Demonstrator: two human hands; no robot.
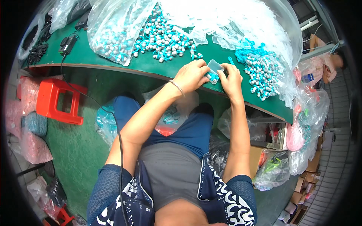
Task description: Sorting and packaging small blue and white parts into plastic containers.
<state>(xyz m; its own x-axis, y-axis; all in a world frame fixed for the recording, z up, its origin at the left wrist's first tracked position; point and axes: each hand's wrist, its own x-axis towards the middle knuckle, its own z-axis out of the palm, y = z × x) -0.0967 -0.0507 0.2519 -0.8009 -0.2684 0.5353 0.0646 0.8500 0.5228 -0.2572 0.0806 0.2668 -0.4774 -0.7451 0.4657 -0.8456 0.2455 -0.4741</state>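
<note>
Over the front edge of the green table, a small clear plastic box with its lid raised is held between my two hands. Inside it lies a teal and grey piece. My left hand is closed on the box's left side, fingers bent toward the teal piece. From the right, my right hand grips the box with thumb and fingers. Beyond the left hand spreads a heap of teal cords with grey bead-like ends. A second heap of teal and grey pieces lies right of the right hand.
Many clear plastic boxes pile up at the back of the green table. A clear bag of teal and grey pieces sits left. A black cable hangs past my left arm. A red stool stands on the floor.
</note>
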